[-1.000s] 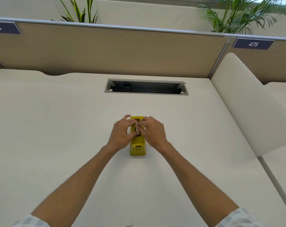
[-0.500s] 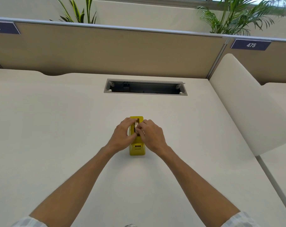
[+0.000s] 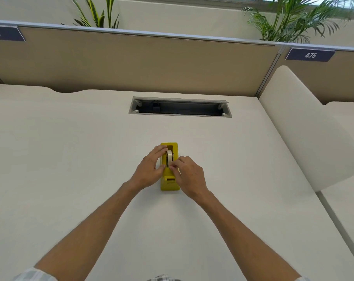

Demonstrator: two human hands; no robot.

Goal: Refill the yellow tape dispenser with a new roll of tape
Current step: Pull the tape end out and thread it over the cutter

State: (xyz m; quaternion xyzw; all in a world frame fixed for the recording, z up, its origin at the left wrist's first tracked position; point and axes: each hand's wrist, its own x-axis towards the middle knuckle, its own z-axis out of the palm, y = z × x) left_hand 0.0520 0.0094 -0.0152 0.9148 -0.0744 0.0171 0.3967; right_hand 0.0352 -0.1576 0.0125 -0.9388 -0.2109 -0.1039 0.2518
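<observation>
Two bare forearms extend from the near edge over the plain off-white worktop [image 3: 70,159] and meet at its centre. The yellow plastic tape dispenser [image 3: 169,184] stands there on the worktop, its long axis pointing away from the person. The left hand [image 3: 149,169] rests against the dispenser's left side, fingers curved over the top edge, thumb on the side wall. The right hand [image 3: 189,174] lies at the dispenser's right side, its fingertips [image 3: 173,166] pressed together at the near edge of the roll; whether they pinch the tape end cannot be told. The white roll of tape [image 3: 169,156] sits upright in the dispenser's well. Farther back, a grey rectangular cable slot [image 3: 180,108] is recessed in the worktop. Behind it stands a beige partition panel [image 3: 131,63] with a dark label marked 475 [image 3: 310,55]. Green leafy plants [image 3: 297,19] rise beyond the panel.
</observation>
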